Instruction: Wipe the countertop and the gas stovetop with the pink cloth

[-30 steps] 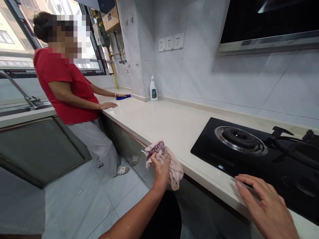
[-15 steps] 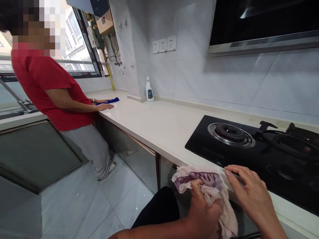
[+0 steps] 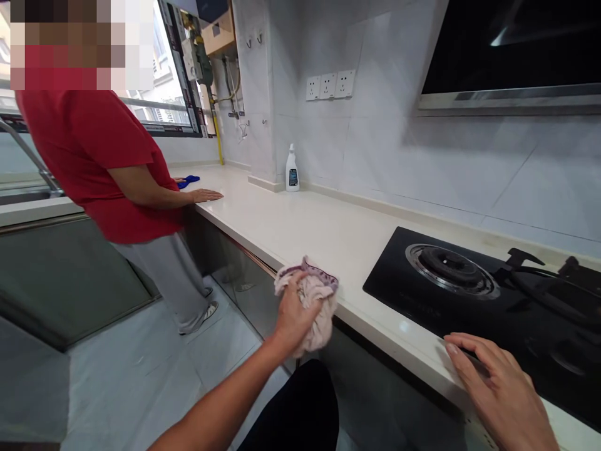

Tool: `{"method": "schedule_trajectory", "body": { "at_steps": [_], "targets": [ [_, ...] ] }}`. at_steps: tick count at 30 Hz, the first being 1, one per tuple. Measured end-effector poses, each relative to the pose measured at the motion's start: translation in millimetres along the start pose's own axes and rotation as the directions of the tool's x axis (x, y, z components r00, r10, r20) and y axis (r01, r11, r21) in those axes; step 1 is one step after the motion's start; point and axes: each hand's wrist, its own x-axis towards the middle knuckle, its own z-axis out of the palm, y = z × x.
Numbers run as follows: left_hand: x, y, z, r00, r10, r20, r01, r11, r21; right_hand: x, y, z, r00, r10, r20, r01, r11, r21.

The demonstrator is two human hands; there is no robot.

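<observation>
Pale kitchen counter, black gas hob at right. Left hand bunched tight around pinkish cloth at near counter edge. Right hand flat, fingers spread, near hob's front. Far left: red-shirted person, blue cloth; spray bottle by wall.

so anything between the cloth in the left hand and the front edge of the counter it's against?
Nothing visible. The left hand grips the pink cloth right at the counter front edge, with bare countertop beside it. The black hob lies off to the side, and the right hand rests by the hob's front.
</observation>
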Motion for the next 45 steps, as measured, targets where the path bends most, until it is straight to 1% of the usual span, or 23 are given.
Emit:
{"method": "schedule_trajectory", "body": {
  "at_steps": [2, 4, 7, 9, 12, 16, 18, 20, 23, 24, 26, 28, 30, 32, 35, 37, 39, 42, 45],
  "targets": [
    [27, -12, -22, 0.999, -0.006, -0.047, 0.01, 0.997, 0.08, 0, 1, 1, 1.0, 0.001, -0.001, -0.001, 1.0, -0.003],
    [50, -21, -40, 0.998, 0.019, -0.066, -0.009, 0.988, 0.156, 0, 0, 0, 1.0, 0.005, 0.003, -0.005, 1.0, -0.009],
    [79, -27, -53, 0.992, 0.107, -0.059, -0.089, 0.962, 0.259, 0, -2, -1, 0.999, 0.024, 0.022, -0.024, 1.0, -0.007],
    [96, -26, -52, 0.989, 0.14, -0.045, -0.118, 0.94, 0.32, -1, -4, -1, 0.999, 0.028, 0.023, -0.028, 1.0, -0.009],
    [118, -18, -41, 0.993, 0.12, 0.01, -0.112, 0.889, 0.443, -3, -7, 0, 1.0, 0.019, 0.003, -0.019, 1.0, -0.012],
    [139, -2, -26, 0.989, 0.031, 0.147, -0.116, 0.777, 0.619, -6, -9, 2, 1.0, -0.021, -0.007, 0.021, 1.0, -0.007],
    [146, 6, -24, 0.973, -0.04, 0.226, -0.122, 0.743, 0.658, -6, -9, 2, 0.999, -0.044, -0.014, 0.044, 0.999, -0.015],
    [148, 14, -24, 0.956, -0.091, 0.278, -0.129, 0.721, 0.681, -6, -8, 2, 0.997, -0.069, -0.022, 0.069, 0.998, -0.016],
    [135, 29, -19, 0.95, -0.09, 0.298, -0.154, 0.696, 0.701, -7, -8, 4, 0.993, -0.111, -0.035, 0.111, 0.994, -0.009],
    [127, 35, -14, 0.948, -0.072, 0.31, -0.175, 0.695, 0.697, -7, -8, 5, 0.992, -0.124, -0.039, 0.123, 0.992, -0.008],
    [105, 49, 1, 0.931, -0.012, 0.364, -0.254, 0.695, 0.672, -6, -8, 5, 0.99, -0.138, -0.041, 0.138, 0.99, -0.016],
    [80, 65, 21, 0.894, 0.085, 0.441, -0.373, 0.686, 0.624, -6, -9, 5, 0.99, -0.134, -0.05, 0.133, 0.991, -0.011],
    [57, 80, 41, 0.845, 0.177, 0.505, -0.482, 0.664, 0.572, -6, -10, 3, 0.99, -0.108, -0.086, 0.111, 0.993, 0.038],
    [42, 91, 55, 0.816, 0.222, 0.533, -0.534, 0.643, 0.55, -7, -11, 1, 0.989, -0.065, -0.13, 0.081, 0.989, 0.122],
    [33, 97, 59, 0.81, 0.242, 0.534, -0.546, 0.642, 0.538, -9, -12, -1, 0.989, -0.004, -0.15, 0.034, 0.979, 0.202],
    [30, 96, 56, 0.801, 0.264, 0.537, -0.559, 0.651, 0.514, -10, -13, -1, 0.99, 0.009, -0.14, 0.02, 0.98, 0.199],
    [25, 93, 52, 0.78, 0.308, 0.545, -0.589, 0.655, 0.473, -8, -12, -1, 0.99, -0.001, -0.14, 0.025, 0.985, 0.171],
    [10, 93, 54, 0.723, 0.4, 0.563, -0.656, 0.653, 0.378, -4, -10, -1, 0.991, -0.02, -0.132, 0.036, 0.992, 0.122],
    [-7, 103, 68, 0.646, 0.511, 0.567, -0.724, 0.644, 0.246, -1, -7, -2, 0.994, -0.003, -0.107, 0.014, 0.995, 0.098]
  ]
}}
